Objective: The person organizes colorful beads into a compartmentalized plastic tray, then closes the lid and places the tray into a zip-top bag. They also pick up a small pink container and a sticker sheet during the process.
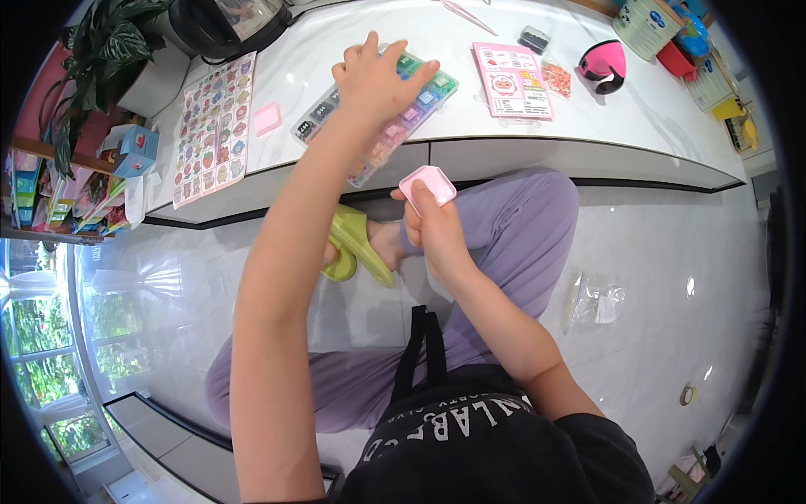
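Observation:
My left hand point(384, 79) is spread over a clear plastic compartment case point(412, 120), its fingers apart near the far edge. Whether the fingertips press on the case cannot be told, and my hand and forearm hide its middle. Small pieces sorted by colour fill the case, and its near corner juts past the counter's front edge. Below that edge, over my lap, my right hand point(434, 220) grips a small pink plastic tray point(434, 183), thumb on top. To the left of the case lies a pink square block point(267, 118).
A sticker sheet point(214, 129) overhangs the white counter's point(283, 69) left part. Rightward are a pink printed card point(513, 82), a bag of small pieces point(556, 79), a small dark box point(534, 40) and a pink-and-black object point(602, 66). Behind stand an electric kettle point(230, 28) and pink tweezers point(469, 16).

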{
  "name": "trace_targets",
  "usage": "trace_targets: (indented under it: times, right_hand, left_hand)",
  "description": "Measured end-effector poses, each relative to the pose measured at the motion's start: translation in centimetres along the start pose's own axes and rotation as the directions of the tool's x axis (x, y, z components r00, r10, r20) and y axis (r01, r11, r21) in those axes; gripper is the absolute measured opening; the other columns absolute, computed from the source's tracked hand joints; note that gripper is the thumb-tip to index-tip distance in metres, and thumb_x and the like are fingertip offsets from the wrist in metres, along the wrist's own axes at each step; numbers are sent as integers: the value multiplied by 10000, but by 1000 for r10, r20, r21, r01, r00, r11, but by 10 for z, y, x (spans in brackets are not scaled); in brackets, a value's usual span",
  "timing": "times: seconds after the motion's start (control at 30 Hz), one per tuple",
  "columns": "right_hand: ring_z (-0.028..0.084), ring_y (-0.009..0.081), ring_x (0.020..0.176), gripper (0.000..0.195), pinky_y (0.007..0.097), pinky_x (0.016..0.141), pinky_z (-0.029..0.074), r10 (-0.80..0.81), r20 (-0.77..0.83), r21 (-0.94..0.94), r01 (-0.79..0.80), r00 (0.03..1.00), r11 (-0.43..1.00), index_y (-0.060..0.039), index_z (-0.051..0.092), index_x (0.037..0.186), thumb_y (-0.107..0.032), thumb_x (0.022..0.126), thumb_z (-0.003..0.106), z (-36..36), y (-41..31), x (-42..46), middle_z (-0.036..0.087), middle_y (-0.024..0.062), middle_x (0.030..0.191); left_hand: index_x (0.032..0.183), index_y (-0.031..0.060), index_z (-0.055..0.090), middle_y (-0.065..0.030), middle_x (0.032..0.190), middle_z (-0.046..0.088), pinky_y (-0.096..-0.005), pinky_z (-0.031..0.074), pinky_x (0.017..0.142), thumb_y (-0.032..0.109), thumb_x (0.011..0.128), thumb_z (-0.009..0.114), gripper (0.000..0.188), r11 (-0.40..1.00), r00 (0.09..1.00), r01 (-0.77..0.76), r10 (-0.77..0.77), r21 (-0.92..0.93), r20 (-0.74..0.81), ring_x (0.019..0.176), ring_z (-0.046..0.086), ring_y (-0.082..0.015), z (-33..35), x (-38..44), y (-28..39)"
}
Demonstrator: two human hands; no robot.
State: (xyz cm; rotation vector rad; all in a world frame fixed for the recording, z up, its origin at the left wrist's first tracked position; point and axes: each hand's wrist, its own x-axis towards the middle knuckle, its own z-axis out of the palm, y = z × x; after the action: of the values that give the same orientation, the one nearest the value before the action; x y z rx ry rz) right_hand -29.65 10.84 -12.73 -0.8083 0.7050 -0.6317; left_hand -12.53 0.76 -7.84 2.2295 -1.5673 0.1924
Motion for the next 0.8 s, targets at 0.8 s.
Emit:
trace_targets:
  times: [0.8]
  right_hand:
    - [256, 22, 491, 338, 237, 459, 204, 63, 199, -13, -62, 978, 998, 10, 633, 987, -282, 1041, 473, 23, -42, 9, 349, -79, 572]
  left_hand:
    - [1447, 207, 513, -155, 1540, 406, -479, 212, 1175, 521, 944, 508, 593, 923, 926, -377, 377, 71, 26, 1442, 329, -336, -14, -34, -32]
